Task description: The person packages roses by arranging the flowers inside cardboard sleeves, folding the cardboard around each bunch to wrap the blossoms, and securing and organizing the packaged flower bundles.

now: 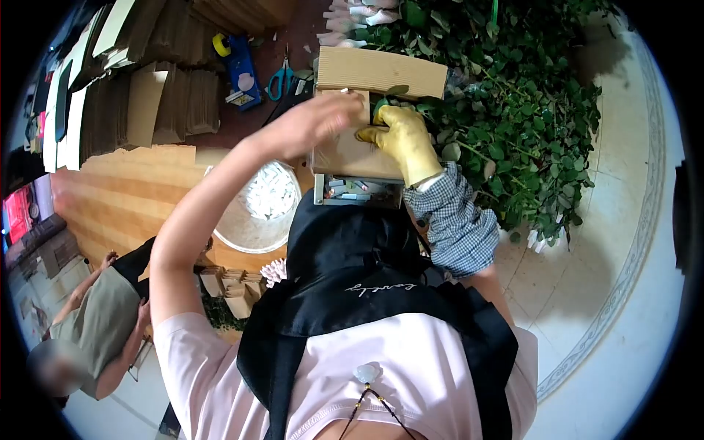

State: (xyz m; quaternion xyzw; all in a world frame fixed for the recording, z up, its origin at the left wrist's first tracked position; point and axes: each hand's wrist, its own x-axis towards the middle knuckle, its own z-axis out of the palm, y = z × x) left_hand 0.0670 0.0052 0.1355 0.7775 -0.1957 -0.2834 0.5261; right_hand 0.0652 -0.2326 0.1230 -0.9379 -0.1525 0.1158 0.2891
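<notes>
My left hand (326,121) is bare and reaches over a brown cardboard piece (345,150) in front of my lap. Its fingers are smeared by motion, and a small white bit (345,91) shows by the fingertips. A yellow rubber glove covers my right hand (403,139), which rests over the cardboard's right side with fingers curled. Green leaves (397,90) show beside the gloved fingers; what they grip is hidden. Beyond both hands lies a ribbed cardboard strip (381,70). Under the cardboard, an open drawer-like box (319,191) holds small white and coloured pieces.
Leafy flower stems (513,132) are heaped on the right. Cardboard stacks (158,103), blue scissors (279,82) and a blue tape dispenser (246,73) lie at upper left. A round white tub (253,238) with white bits stands left of my lap. Another person (103,323) is at lower left.
</notes>
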